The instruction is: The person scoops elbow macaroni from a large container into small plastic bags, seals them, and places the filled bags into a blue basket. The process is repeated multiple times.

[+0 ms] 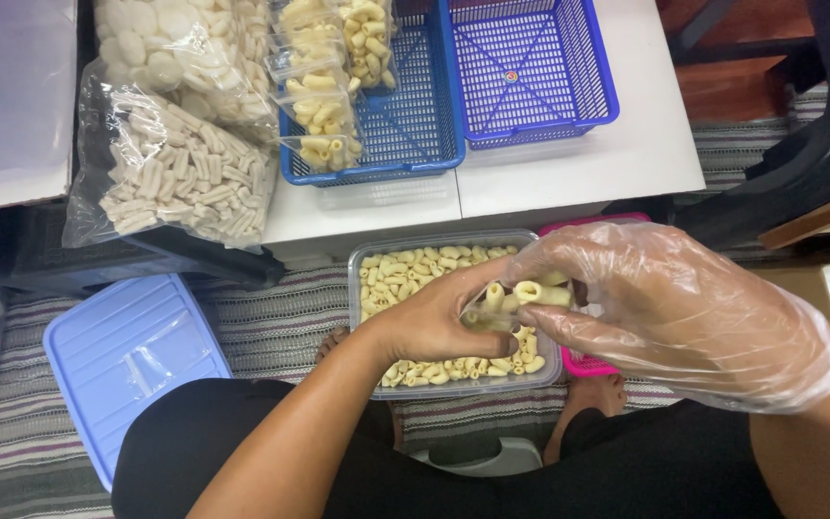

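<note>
the clear tub [362, 288] full of short yellow-white noodle tubes sits low in the middle, on a striped mat [271, 322], and everything here is told from that tub. right over the tub, the bare left hand [434, 317] pinches a small clear bag [492, 312] with its fingers closed on it. the bag looks thin and see-through, and a few pale noodle tubes show inside it. the right hand [674, 308] wears a loose, crinkly see-through glove and is curled around some noodle tubes [540, 291] at the top of the bag. these pieces are short, fat and hollow, the colour of cream. a bit of a pink basket [583, 363] peeks out just beside the tub, under the gloved hand. left of the tub lies a light blue lid [117, 356]. above the tub is a white table [626, 144] with two blue baskets; the nearer blue basket [415, 125] has small filled noodle bags [324, 91] in it. up and left of the tub is a big bag of white sticks [180, 173].
</note>
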